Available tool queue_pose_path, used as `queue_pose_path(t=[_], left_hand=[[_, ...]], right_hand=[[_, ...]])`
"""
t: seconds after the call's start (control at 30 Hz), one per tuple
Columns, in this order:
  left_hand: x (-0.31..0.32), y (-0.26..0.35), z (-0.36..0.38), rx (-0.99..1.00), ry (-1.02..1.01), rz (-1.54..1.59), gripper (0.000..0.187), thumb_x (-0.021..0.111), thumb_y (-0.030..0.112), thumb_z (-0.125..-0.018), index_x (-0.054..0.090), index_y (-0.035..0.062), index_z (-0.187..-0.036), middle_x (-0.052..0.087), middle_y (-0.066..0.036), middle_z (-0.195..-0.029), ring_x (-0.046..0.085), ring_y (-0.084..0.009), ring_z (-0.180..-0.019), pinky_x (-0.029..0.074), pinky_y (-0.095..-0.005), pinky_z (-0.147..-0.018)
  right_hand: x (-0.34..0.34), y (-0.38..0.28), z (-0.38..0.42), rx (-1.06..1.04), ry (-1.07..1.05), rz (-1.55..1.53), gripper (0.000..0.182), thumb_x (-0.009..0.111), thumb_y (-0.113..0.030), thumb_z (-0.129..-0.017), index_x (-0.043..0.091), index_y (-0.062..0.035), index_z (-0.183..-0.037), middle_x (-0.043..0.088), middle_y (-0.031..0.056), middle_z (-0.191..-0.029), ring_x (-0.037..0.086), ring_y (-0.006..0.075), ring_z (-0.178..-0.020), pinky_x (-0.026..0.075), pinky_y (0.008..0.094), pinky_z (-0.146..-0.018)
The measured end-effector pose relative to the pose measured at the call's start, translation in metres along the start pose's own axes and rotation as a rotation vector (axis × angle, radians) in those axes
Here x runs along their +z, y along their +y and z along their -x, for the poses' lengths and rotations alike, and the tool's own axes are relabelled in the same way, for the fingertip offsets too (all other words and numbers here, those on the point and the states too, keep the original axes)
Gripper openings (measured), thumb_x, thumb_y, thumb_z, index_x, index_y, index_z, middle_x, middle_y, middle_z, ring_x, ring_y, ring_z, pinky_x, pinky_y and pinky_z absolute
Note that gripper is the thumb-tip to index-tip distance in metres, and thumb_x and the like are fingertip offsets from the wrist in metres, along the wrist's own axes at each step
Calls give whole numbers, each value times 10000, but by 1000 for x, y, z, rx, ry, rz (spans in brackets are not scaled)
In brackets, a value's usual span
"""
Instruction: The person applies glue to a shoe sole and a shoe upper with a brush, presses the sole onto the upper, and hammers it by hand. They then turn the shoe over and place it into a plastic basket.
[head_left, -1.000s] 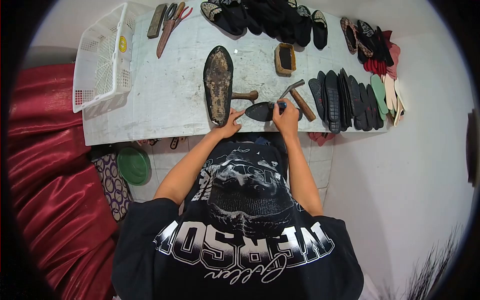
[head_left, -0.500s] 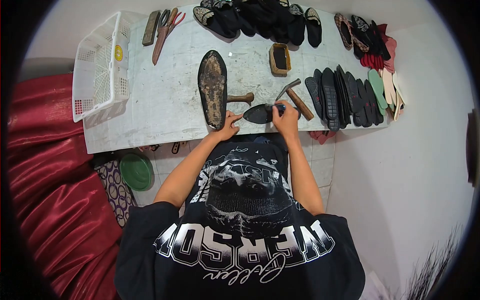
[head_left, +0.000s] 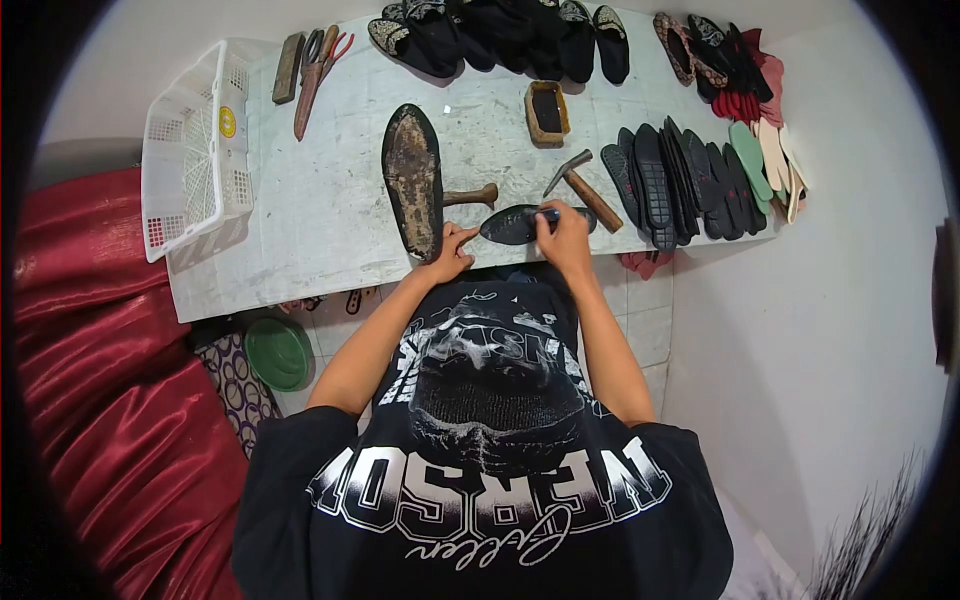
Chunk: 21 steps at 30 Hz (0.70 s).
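Note:
My right hand (head_left: 566, 240) pinches a short dark tool (head_left: 548, 214) over a black shoe sole (head_left: 512, 226), which lies on the table near its front edge. The tool's working end is too small to make out. My left hand (head_left: 452, 254) has its index finger stretched out to the sole's pointed tip, with the other fingers loosely bent. Beside that hand a black shoe (head_left: 411, 180) is bottom up, its underside rough and brown. From behind the shoe a brown stand-like piece (head_left: 472, 196) sticks out to the right.
A hammer (head_left: 592, 198) lies right of the sole, before a row of black soles (head_left: 655, 190). A small tray of dark stuff (head_left: 546, 112) is further back. Shoes (head_left: 520, 35) line the far edge. A white basket (head_left: 200, 140), pliers (head_left: 335, 50) and a block (head_left: 288, 68) are at left.
The view has shifted slightly, so the table's things sit a little further left. My right hand and the tool have moved slightly along the sole; the left finger stays at its tip.

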<state>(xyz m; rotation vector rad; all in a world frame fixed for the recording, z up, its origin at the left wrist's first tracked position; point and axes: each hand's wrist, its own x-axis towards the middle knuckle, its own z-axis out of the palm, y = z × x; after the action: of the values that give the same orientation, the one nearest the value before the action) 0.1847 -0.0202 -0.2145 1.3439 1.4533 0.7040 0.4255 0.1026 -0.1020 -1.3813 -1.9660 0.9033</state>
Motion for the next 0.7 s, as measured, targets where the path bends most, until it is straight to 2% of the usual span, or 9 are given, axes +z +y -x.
queue_pose_path(t=[0.1,0.17,0.23,0.33,0.43,0.5,0.6,0.63,0.7], left_hand=[[3,-6,-1,30,15,25,698,784,8,-812,586,133,-1470,411,-70,-1110,473,-167,-928,484,-266,-784],[5,-9,-1,25,13,23,708,786,3,-811,581,138,-1475,408,-69,-1114,473,-165,-929,484,-263,-783],[5,-8,-1,19,15,21,718,788,-2,-809,576,143,-1480,406,-68,-1119,472,-164,-929,484,-260,-781],[4,-7,2,-6,-9,-4,716,760,54,-829,541,134,-1505,408,-80,-1155,522,-147,-880,508,-269,-785],[4,-6,-1,5,-6,-11,721,763,53,-827,538,134,-1507,407,-78,-1154,516,-146,-872,504,-269,-781],[5,-7,-1,-15,-10,18,749,799,4,-806,552,155,-1497,378,-64,-1144,476,-151,-902,483,-260,-778],[4,-5,0,-16,-16,23,750,795,15,-809,546,156,-1502,375,-64,-1139,475,-151,-898,483,-263,-779],[3,-4,0,-16,-16,22,750,795,15,-809,546,156,-1502,375,-64,-1139,475,-151,-898,483,-263,-779],[3,-3,1,-22,-23,16,750,785,27,-817,535,157,-1512,372,-66,-1143,478,-151,-896,484,-266,-784]], right_hand=[[10,-20,6,27,-171,-85,161,732,-90,-855,708,8,-980,720,217,-858,702,370,-721,547,421,-678],[20,-17,9,-107,-301,-108,171,733,-107,-871,714,1,-1002,732,185,-858,712,313,-708,552,372,-671],[19,-11,4,-101,-258,-107,167,731,-110,-874,709,5,-992,731,190,-856,718,326,-721,557,379,-678],[4,3,-5,0,3,33,151,717,-71,-863,693,25,-976,723,216,-878,714,391,-784,557,440,-718],[-4,8,-6,23,52,68,151,707,-61,-870,688,31,-988,713,226,-911,708,404,-823,555,447,-741],[5,1,0,-44,31,72,149,702,-60,-876,681,33,-991,702,236,-937,697,416,-852,553,454,-759],[26,-18,17,-112,-172,-76,160,701,-70,-878,688,25,-1006,703,238,-947,699,420,-868,561,454,-774],[32,-20,20,-171,-183,-135,168,723,-96,-890,697,14,-1015,727,209,-963,715,367,-809,566,393,-692],[30,-23,21,-81,-222,-160,156,724,-89,-887,699,17,-999,731,205,-934,716,357,-787,560,397,-682]])
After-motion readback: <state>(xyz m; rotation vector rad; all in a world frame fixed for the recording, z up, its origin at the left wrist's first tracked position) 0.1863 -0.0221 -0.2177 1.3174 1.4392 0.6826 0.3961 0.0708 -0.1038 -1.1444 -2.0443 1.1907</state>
